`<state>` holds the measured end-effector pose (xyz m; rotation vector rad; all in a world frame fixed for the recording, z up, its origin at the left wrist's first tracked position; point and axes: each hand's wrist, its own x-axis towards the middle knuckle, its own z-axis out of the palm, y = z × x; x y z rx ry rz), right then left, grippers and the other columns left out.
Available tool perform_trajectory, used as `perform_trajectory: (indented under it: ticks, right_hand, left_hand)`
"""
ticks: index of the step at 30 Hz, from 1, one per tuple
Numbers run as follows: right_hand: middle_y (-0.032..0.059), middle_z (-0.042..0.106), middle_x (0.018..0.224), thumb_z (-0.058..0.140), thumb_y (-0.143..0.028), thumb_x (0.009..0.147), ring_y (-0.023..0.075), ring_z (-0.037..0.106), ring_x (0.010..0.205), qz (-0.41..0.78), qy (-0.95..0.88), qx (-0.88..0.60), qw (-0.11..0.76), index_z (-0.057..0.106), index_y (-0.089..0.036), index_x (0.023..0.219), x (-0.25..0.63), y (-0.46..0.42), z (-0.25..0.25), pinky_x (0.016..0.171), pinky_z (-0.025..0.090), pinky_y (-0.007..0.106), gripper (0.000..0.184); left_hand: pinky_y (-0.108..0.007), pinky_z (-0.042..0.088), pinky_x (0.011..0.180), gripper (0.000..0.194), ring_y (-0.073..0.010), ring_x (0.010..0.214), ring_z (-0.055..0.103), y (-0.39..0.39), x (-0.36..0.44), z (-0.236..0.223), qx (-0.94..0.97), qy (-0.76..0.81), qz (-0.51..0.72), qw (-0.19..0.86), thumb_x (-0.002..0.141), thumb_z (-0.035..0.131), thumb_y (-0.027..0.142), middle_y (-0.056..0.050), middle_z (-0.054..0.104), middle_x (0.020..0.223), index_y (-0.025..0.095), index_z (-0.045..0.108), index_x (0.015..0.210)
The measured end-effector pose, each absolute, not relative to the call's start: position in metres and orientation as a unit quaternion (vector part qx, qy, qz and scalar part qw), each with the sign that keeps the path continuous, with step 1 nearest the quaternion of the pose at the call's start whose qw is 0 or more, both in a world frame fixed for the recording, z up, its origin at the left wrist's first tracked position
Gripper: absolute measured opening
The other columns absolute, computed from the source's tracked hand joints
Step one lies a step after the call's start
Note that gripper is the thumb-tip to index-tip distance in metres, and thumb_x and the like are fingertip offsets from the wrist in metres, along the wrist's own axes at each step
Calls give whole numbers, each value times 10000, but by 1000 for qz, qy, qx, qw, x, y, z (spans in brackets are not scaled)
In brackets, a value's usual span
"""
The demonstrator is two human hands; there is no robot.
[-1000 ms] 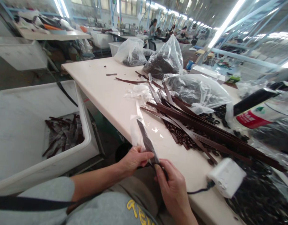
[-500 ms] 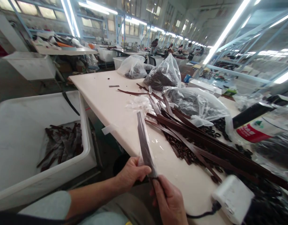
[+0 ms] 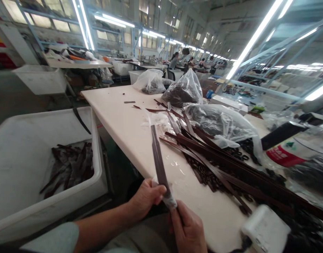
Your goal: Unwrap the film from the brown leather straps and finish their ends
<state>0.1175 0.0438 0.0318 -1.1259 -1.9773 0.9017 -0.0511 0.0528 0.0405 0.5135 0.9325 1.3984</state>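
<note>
A dark brown strap (image 3: 159, 158) lies inside a narrow clear plastic sleeve (image 3: 172, 201) and points away from me over the table's near edge. My left hand (image 3: 147, 196) is closed around the sleeved strap, with the thumb on top. Just nearer to me, my right hand (image 3: 189, 225) pinches the crumpled near end of the sleeve; its lower fingers are partly hidden. Beyond the strap's far tip the sleeve looks thin and see-through. To the right lies a pile of loose brown straps (image 3: 211, 158), with dark ring-like pieces under and beside it.
On my left stands a white bin (image 3: 97, 168) with sleeved straps at its bottom. Plastic bags (image 3: 184, 89) of dark pieces sit at the back of the pale table (image 3: 111, 109). A white box with a cable (image 3: 267, 228) is at the near right. People work far off.
White crumpled sleeve now shows between my hands, where the strap's dark near end was before. My right hand has shifted slightly down, and the view has tilted slightly.
</note>
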Motion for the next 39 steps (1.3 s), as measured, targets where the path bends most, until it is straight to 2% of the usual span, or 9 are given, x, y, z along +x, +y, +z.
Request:
perform_trajectory:
  ticks: [3,8,15,20,24,27,30,34,39]
  right_hand:
    - [-32,550,512,441,-494,984,105,478,396,362,-752,-437,336,592,-219,689,122,37,23,434,359,216,431]
    - [-17,569,535,455,-446,983,123,510,455,334,-758,-442,344,602,-214,704,117,41,25,456,373,219,391]
    - [-26,561,537,435,-456,990,117,502,432,373,-759,-423,325,595,-221,711,124,39,29,444,360,219,398]
    - [-23,561,528,414,-473,993,120,497,432,364,-765,-430,313,601,-219,716,125,34,25,445,356,224,420]
    - [-10,569,551,412,-428,1000,134,517,481,340,-776,-430,312,587,-217,710,122,39,33,472,369,229,399]
    - [-22,573,560,408,-432,1006,122,515,471,351,-781,-416,306,595,-216,754,132,37,32,464,365,219,381]
    - [-27,590,576,382,-441,1016,98,486,425,360,-791,-399,291,593,-216,766,142,31,25,441,347,212,397]
    - [-23,591,576,374,-439,1016,102,498,435,357,-793,-402,287,581,-218,755,140,29,22,445,352,212,399]
    - [-29,572,566,412,-409,1007,109,512,452,355,-781,-415,302,597,-215,762,134,34,36,469,378,212,363]
  left_hand:
    - [-197,95,398,636,-6,404,195,68,-68,52,187,404,662,604,516,857,639,81,397,476,112,734,850]
    - [-199,186,413,514,-28,402,298,60,-53,44,215,423,595,649,523,890,551,54,414,426,95,728,698]
    - [-183,112,411,636,-11,416,209,73,-76,56,213,398,680,578,561,821,667,80,389,488,116,723,863]
    - [-188,123,405,570,-9,407,247,74,-77,60,189,436,641,602,493,895,569,61,439,483,100,727,768]
    - [-207,158,418,547,-27,393,292,53,-52,44,237,426,591,643,561,860,585,57,403,418,80,728,727]
    - [-196,122,414,572,-8,401,248,60,-66,49,232,407,648,600,583,832,630,63,410,461,90,696,714]
    - [-183,80,407,584,-1,402,188,78,-92,61,180,392,693,578,580,840,620,94,366,486,114,707,838]
    - [-196,88,404,539,-7,395,218,74,-87,58,175,413,659,604,553,889,533,81,402,465,94,722,818]
    - [-205,149,425,502,-19,391,278,50,-54,43,248,402,596,649,659,827,550,59,413,426,72,715,761]
